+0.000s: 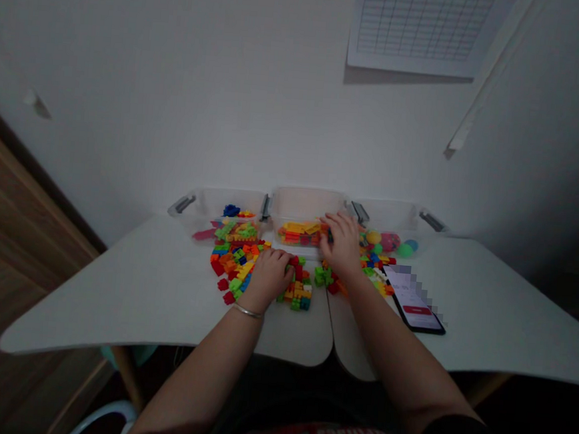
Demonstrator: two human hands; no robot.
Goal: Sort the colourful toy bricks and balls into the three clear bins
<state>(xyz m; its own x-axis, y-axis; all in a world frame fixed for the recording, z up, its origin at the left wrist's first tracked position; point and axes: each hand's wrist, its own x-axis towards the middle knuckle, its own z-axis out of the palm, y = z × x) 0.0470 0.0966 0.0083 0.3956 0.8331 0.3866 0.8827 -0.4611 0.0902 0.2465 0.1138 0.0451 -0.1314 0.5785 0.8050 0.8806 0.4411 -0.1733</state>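
Note:
My left hand (271, 277), with a thin bracelet at the wrist, lies over a pile of colourful toy building bricks (238, 266). Its thumb and fingers are apart, with red bricks (297, 266) just beside them. Over the front right of the middle clear plastic box (308, 205), my right hand (342, 243) reaches with bent, spread fingers. Yellow and orange bricks (299, 230) lie in that box, close to its fingertips. I see nothing held in either hand, though the fingertips are partly hidden. Green bricks (323, 276) lie below the right hand.
A left clear box (205, 200) holds mixed coloured pieces. The right clear box (395, 212) holds small balls (404, 249). A phone (416, 300) lies right of more bricks on the white table (162, 300). Behind stands a wall with a printed grid sheet (419, 26).

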